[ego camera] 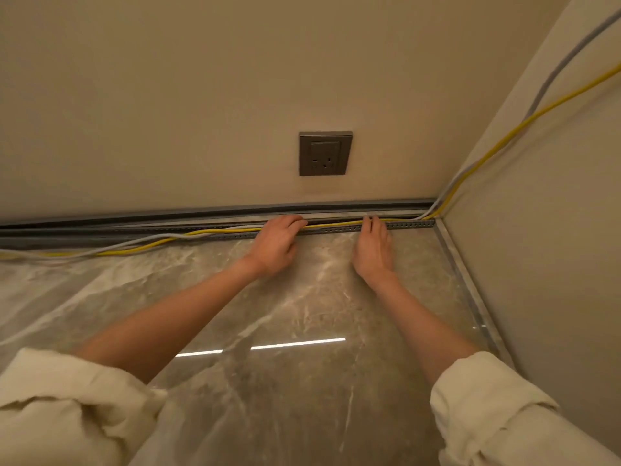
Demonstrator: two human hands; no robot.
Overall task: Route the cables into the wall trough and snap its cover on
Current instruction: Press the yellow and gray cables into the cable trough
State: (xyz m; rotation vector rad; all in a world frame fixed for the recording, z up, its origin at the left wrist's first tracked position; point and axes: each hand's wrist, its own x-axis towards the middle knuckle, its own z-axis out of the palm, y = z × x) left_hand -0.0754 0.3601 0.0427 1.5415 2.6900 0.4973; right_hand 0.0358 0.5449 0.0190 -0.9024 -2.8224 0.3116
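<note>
Sleeves: my 2 cream sleeves (67, 408) are rolled up at the bottom corners, forearms bare over the glossy marble floor (268, 381).
Left hand: my left hand (274, 245) reaches to the floor's far edge, fingers (294, 222) curled together over the yellow cable (215, 231); I cannot tell whether they actually pinch it.
Right hand: my right hand (373, 250) lies near the far right corner, fingers (373, 225) straight and together, tips pressing on the cables at the trough's perforated front wall.
Trough: the grey wall trough (410, 225) runs along the foot of the back wall, open on top.
Cables: the yellow cable and the grey cable (151, 239) sit in the trough between my hands and the corner, spill out onto the floor at the left, and climb the right wall.
Socket: a grey wall socket (325, 153) sits on the back wall above my hands.
</note>
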